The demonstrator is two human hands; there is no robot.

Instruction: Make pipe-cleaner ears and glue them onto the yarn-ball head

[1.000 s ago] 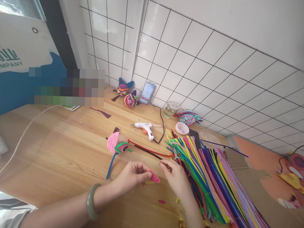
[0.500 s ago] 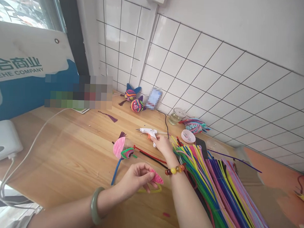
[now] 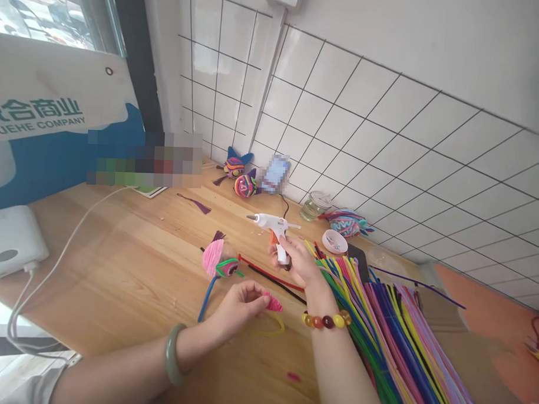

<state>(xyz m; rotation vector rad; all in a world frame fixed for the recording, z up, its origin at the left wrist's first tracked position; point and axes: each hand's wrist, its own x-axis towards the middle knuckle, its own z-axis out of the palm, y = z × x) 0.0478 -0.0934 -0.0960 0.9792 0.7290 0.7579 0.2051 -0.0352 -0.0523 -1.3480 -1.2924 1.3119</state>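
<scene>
My right hand [image 3: 296, 260] is closed round the handle of a white glue gun [image 3: 271, 224] with an orange trigger, its nozzle pointing left. Between the thumb and fingers of my left hand [image 3: 246, 304] is a small pointed pink piece [image 3: 273, 302]. Behind my left hand, a round pink craft [image 3: 213, 258] with a green-edged eye shape and a dark tassel lies on the wooden table [image 3: 130, 256]. A blue stem [image 3: 208, 297] sticks out from under it. A yellow loop [image 3: 276, 326] lies below the pink piece.
Many coloured pipe cleaners [image 3: 397, 330] spread across the right side. Finished yarn-like crafts [image 3: 246, 183], a phone [image 3: 276, 174], a glass jar [image 3: 316, 205] and a pink dish [image 3: 334, 242] stand near the tiled wall. A white device [image 3: 14, 243] with a cable sits at left.
My right hand has closed on the glue gun's handle and lifted it off the table towards me. My left hand, still holding the pink piece, has shifted slightly left and up.
</scene>
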